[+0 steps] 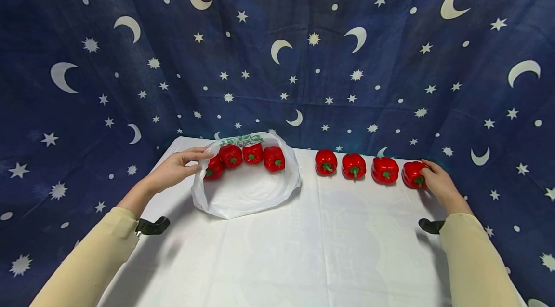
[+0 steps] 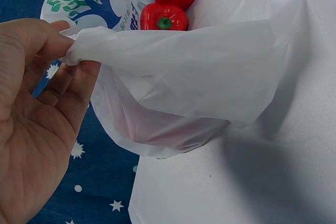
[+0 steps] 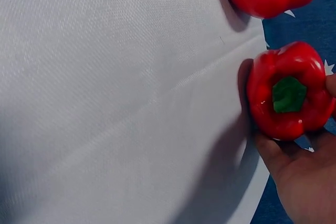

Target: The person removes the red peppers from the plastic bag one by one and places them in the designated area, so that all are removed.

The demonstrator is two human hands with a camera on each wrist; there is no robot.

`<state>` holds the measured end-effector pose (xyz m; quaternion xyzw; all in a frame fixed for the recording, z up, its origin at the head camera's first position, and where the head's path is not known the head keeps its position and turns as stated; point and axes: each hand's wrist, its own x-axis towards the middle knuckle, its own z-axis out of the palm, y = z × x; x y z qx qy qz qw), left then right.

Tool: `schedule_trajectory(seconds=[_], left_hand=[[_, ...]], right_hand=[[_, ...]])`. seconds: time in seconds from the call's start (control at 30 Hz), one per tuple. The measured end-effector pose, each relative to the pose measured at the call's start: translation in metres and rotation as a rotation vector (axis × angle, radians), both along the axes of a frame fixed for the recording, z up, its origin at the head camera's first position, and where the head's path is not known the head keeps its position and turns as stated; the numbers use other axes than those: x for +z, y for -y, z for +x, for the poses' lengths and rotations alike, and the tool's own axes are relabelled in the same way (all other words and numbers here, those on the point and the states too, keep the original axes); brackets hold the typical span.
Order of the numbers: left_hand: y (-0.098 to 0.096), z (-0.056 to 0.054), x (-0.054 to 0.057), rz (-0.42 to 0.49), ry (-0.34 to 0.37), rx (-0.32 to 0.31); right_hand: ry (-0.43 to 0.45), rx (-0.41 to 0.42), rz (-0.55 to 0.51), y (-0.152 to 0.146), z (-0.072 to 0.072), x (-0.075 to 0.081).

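Right hand (image 1: 439,184): thumb and fingers set around the end pepper (image 1: 413,175), gripping it at its right side; the right wrist view shows the green stem between the digits, facing that camera. This pepper lies at the far right of the row, close to the back edge of the white tabletop (image 1: 329,239); whether its underside bears on the cloth cannot be told. Left hand (image 1: 178,168): thumb and fingers pinch the gathered left rim of a white plastic bag (image 1: 291,169), which lies on the table with its mouth spread toward the wearer. Inside the bag, along its far side, four red peppers: first (image 1: 214,168) nearest the left fingers, then second (image 1: 231,156), third (image 1: 253,153) and fourth (image 1: 274,159), all with green stems. A leafy print (image 1: 243,140) shows on the bag behind them; in the left wrist view it is a tree with a blue trunk. There, the near film hides part of the contents, with a red tint showing through. Between the end pepper and the bag stand three more, apart from one another: inner pepper (image 1: 326,162), middle pepper (image 1: 353,166) and outer pepper (image 1: 385,170), the last just beside the gripped one. Behind the table hangs a dark blue curtain (image 1: 260,18) with moons and stars. Black wrist mounts project inward from both cream sleeves (image 1: 477,259).
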<state>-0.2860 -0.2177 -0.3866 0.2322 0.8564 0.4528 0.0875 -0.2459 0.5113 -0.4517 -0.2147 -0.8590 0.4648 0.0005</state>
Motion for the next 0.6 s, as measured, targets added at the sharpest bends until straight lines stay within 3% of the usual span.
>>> schedule_trajectory(seconds=[0.27,0.43,0.6], left_hand=[[0.0,-0.002,-0.006,0.01,-0.001,-0.009],[-0.001,-0.002,-0.005,0.025,0.0,0.002],[0.0,-0.003,-0.005,0.033,-0.019,0.006]], right_hand=[[-0.047,-0.077,0.021,0.0,0.008,0.003],[-0.17,-0.102,0.131,0.009,0.012,0.017],[-0.282,-0.074,0.178,0.039,0.011,0.034]])
